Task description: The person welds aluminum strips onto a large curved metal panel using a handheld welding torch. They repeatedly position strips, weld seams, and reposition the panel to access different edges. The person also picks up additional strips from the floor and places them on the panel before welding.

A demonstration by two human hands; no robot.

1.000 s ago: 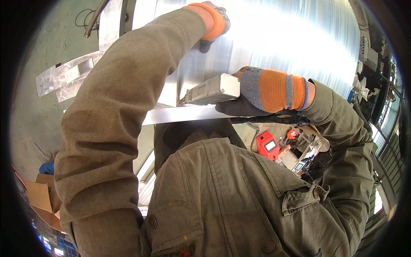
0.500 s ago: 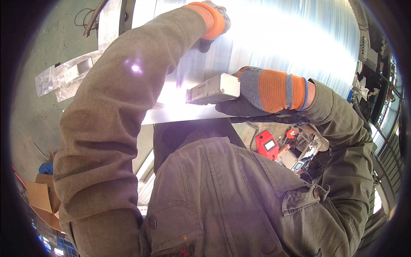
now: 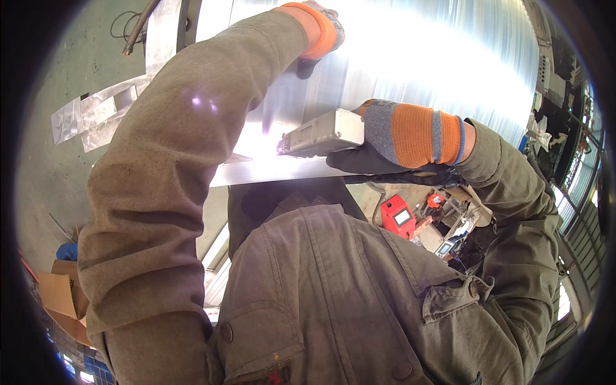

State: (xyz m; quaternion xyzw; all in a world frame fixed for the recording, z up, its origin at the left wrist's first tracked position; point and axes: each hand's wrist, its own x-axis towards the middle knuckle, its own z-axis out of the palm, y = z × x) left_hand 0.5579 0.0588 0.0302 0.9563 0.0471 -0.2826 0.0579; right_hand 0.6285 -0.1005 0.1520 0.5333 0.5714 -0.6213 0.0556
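Observation:
My right hand (image 3: 401,135), in an orange and grey knit glove with a dark palm, is closed round a silver, box-shaped handheld welding torch (image 3: 327,133). A glaring white-violet light (image 3: 268,149) burns at the torch's left end, close to the near edge of a shiny ribbed metal panel (image 3: 378,77). The glare hides the exact spot. Farther off, at the top, my left hand (image 3: 324,32) is on or just over the panel in a similar glove. My left sleeve and wrist hide most of its fingers, so their grip does not show.
At left, metal strips (image 3: 106,109) lie by the greenish floor, with an open cardboard box (image 3: 61,292) lower down. Below the panel's right part stands a red device with a screen (image 3: 398,217) among cluttered equipment. Dark racks and hoses line the right side.
The torch and my right hand have shifted slightly to the right along the near edge. My left hand stays almost in place, and the light still burns.

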